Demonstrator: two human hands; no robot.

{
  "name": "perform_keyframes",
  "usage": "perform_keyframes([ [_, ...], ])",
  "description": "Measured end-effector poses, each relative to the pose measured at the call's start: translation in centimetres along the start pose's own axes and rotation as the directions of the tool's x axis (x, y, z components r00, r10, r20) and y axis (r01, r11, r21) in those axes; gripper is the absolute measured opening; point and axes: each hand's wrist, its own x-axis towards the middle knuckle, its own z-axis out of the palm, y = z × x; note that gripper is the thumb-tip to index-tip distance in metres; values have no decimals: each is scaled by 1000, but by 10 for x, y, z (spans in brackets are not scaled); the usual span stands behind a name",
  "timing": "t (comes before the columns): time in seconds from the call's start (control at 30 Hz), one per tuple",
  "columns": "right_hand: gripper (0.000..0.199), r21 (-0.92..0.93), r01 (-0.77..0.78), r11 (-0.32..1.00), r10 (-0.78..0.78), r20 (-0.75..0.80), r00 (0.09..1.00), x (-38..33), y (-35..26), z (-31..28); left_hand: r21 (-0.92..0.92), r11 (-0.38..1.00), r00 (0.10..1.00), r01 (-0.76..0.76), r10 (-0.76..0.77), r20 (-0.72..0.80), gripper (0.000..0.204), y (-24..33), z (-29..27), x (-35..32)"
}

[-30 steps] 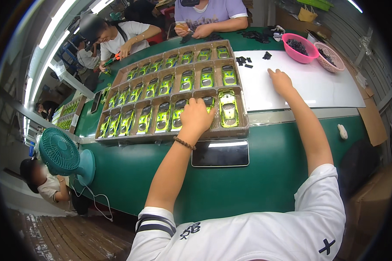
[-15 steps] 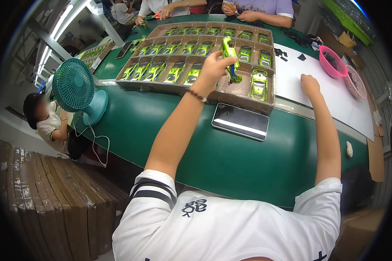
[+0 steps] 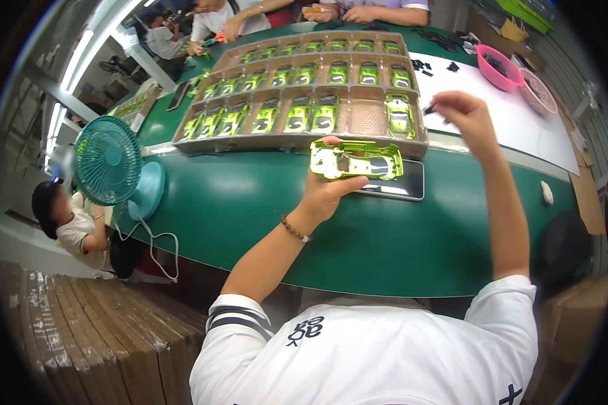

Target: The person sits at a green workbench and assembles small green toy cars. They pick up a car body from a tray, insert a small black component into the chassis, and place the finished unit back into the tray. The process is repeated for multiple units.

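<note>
Head view, the only one. Left hand point(image 3: 327, 192) is closed on a green toy car shell point(image 3: 356, 160), held belly-up and lengthwise across the view, thumb on the near edge, fingers hidden behind the far edge. The shell hangs over the bench point(image 3: 263, 209), just above a dark phone point(image 3: 402, 189) lying flat beside that hand.

Right hand point(image 3: 466, 115) is raised up and to the right of the shell, fingertips pinched on a small black part point(image 3: 429, 109) (too small to tell what kind). Hands are apart, the shell between them and lower.

Beyond both hands sits a cardboard tray point(image 3: 368, 121) with rows of the same green cars; the cell straight past the left hand is bare. Further right of the right hand is a white sheet point(image 3: 520, 128) with loose black bits, and a pink bowl point(image 3: 500, 67). Far left of the left hand stands a teal fan point(image 3: 108, 158).

Handling, as a guess: the shell looks like thin moulded plastic, light, glossy and so a bit slippery, stiff lengthwise but likely to flex or crack at the window pillars. Best held by the long side sills, as now, not by the roof or ends. The black part is tiny, easy to drop; fingertip pinch only.
</note>
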Motion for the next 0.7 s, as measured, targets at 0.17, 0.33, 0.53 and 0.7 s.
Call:
perform_keyframes([
  [0.17,21,160,2,987,-35,204,978,-55,-44,72,370,925,996,-85,65,67,71,0,13,-14],
  [0.33,21,133,-154,979,123,215,969,-63,-54,93,341,924,985,-175,160,72,73,-3,17,-16],
  [0.53,15,162,-90,983,44,270,962,-67,-48,98,593,633,866,-498,394,306,75,0,8,-14],
  [0.7,17,-66,265,962,-232,315,920,-65,-54,93,642,423,757,-640,489,432,72,3,2,-9],
])
